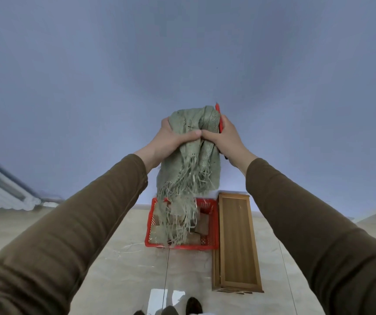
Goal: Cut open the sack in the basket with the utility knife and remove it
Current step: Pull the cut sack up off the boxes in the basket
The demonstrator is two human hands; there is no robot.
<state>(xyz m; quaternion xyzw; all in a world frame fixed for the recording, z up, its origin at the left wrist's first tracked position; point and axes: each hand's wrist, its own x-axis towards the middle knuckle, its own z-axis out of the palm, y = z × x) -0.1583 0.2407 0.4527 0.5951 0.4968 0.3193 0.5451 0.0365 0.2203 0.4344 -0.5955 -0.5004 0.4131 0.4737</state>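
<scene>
Dead center of the frame, both hands are up in front of a plain bluish wall, bunching a greenish woven sack between them. So the left hand has its fingers wrapped around the left side of the bundle with the thumb laid across the front, and the right hand is curled around the right side, thumbs nearly meeting in the middle. That right hand is also clamping a red utility knife against the sack; the knife runs roughly up-and-down in the picture, its tip poking out above the fingers toward the top of the frame, and a dark bit shows below the wrist. Can't tell if the blade is out.

The sack's long axis is vertical too: crumpled top wad at the hands, then it hangs straight down, with a frayed, stringy cut edge trailing into the red plastic basket in the lower middle. Brownish blocks sit inside that basket, partly hidden by the strands.

Just right of the basket, touching or nearly so, lies a long wooden panel running away from the camera across the glossy tile floor. Lower left edge shows a white radiator. Brown sleeves on both arms.
</scene>
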